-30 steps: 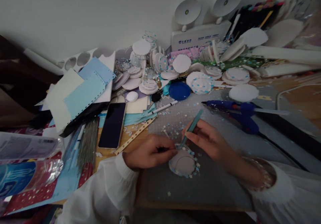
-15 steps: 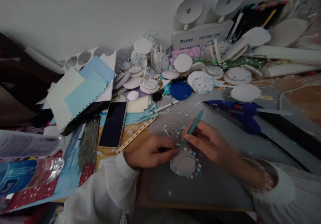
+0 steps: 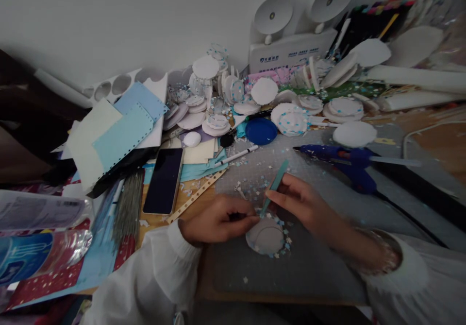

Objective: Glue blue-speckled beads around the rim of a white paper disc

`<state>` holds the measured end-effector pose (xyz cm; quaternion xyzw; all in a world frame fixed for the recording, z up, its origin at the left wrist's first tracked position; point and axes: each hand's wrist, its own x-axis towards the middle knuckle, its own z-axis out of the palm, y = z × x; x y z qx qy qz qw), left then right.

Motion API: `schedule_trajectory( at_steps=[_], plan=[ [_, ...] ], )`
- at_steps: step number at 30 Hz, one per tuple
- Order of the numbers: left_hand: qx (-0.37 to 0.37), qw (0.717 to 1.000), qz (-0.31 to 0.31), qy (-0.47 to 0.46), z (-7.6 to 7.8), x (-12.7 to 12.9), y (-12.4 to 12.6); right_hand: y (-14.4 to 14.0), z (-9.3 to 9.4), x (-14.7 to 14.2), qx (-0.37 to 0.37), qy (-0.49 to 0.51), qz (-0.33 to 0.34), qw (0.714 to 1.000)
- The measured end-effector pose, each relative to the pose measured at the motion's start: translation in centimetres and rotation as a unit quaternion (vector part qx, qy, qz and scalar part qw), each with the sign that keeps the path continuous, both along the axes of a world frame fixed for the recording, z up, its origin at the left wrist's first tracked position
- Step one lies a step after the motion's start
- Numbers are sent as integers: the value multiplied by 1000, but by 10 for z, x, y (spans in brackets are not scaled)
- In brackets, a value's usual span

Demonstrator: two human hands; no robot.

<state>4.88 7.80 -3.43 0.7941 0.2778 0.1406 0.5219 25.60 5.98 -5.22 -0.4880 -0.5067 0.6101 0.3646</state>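
Note:
A round white disc (image 3: 264, 239), ringed with small blue and white star-shaped pieces, lies on the grey cutting mat (image 3: 313, 271). My left hand (image 3: 223, 219) is closed at its upper left rim, thumb and fingers pinching the edge; the fingertips' far side is hidden. In my right hand (image 3: 300, 201) is a pair of teal tweezers (image 3: 278, 178), held slanted between thumb and fingers. The tips point down at the disc's upper edge, close to my left fingertips. Whether they grip a star piece is too small to tell.
A blue glue gun (image 3: 349, 159) lies right of my hands. Behind are a blue lid (image 3: 261, 131), a white pen (image 3: 238, 155) and stacked white discs (image 3: 264, 91). At left are a phone (image 3: 163, 181), thin wires (image 3: 129, 208) and a plastic bottle (image 3: 43, 252).
The tweezers have tipped slightly and shifted a little left with my right hand. My left hand and the disc have stayed nearly in place; the whole view has drifted slightly.

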Motion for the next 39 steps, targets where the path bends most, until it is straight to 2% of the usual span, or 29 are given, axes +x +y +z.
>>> schedule_trajectory(
  at_steps=[4, 10, 19, 26, 39],
  plan=[
    [-17, 1000, 10, -1, 2, 1, 0, 2, -3, 1, -6, 47, -9, 999],
    [-16, 1000, 18, 0, 3, 1, 0, 3, 3, 0, 17, -7, 0, 1000],
    [-27, 999, 38, -9, -2, 1, -2, 3, 5, 1, 14, -12, 4, 1000],
    [20, 999, 37, -28, -6, 2, -3, 3, 4, 0, 11, -21, 10, 1000],
    [35, 999, 21, -24, -4, 3, -2, 1, 5, 0, 3, 6, 9, 1000]
  ],
)
